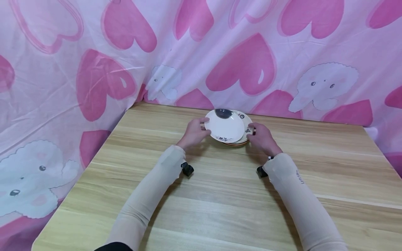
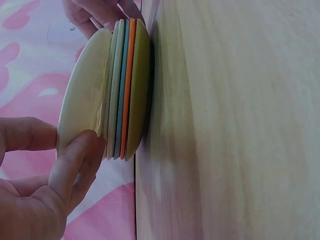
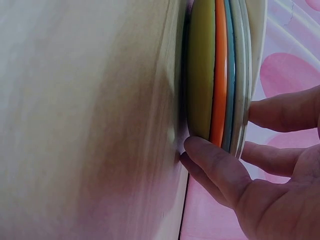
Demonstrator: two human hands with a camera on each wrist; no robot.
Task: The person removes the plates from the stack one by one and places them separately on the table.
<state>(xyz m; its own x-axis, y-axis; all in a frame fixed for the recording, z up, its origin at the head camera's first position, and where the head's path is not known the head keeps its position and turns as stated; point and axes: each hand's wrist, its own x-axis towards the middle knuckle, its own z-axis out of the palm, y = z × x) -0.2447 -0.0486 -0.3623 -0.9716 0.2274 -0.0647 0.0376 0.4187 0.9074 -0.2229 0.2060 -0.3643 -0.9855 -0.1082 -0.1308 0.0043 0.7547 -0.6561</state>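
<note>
Left hand (image 1: 193, 133) pinched the top white plate (image 1: 225, 127), its left side tilted clear of the plate stack (image 3: 220, 75) on the bench (image 1: 204, 209); right hand (image 1: 263, 138) gripped the lower rims. Step judged: lifting or seating that plate; next move apparently required steady lower plates

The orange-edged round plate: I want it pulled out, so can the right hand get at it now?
Probably yes, at its rim: the right hand grips the plate stack, but a round teal-edged plate covers the orange-edged plate and a round yellow-green plate lies beneath.
</note>
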